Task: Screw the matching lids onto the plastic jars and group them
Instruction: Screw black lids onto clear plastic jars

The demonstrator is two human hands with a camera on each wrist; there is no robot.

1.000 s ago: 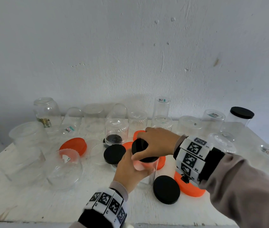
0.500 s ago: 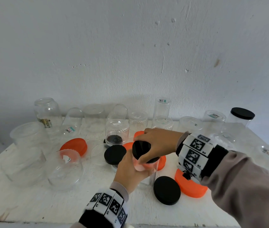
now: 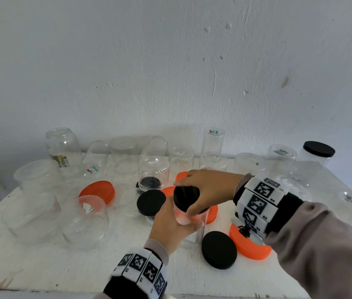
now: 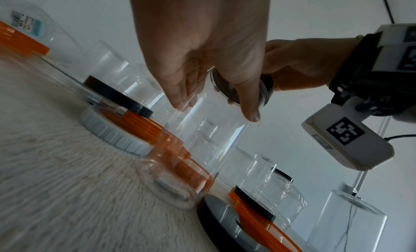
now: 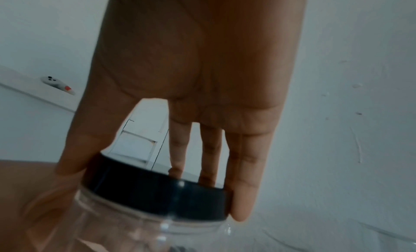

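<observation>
**Clear jar with black lid, held in both hands above a white table**

Item: clear jar [image 3: 189,221], held tilted just above the white table [image 3: 41,262], near its front middle. Left hand [image 3: 170,225] wraps the jar's wall from the near side, fingers and thumb curled round it. Black lid [image 3: 186,197] sits on the jar's mouth; how far it is screwed on cannot be told. Right hand [image 3: 208,190] reaches in from the right and grips the lid's rim between thumb and fingers; the right wrist view shows fingertips [image 5: 244,207] laid against the rim.

Loose lids on the table: one black lid [image 3: 219,249] just right of the jar, touching an orange lid [image 3: 249,247]; a second black lid [image 3: 151,202] to the left of the held jar; another orange lid [image 3: 97,192] further left.

Other stock: many clear jars along the wall, several upside down. One capped jar [image 3: 317,153] stands at the far right.
</observation>
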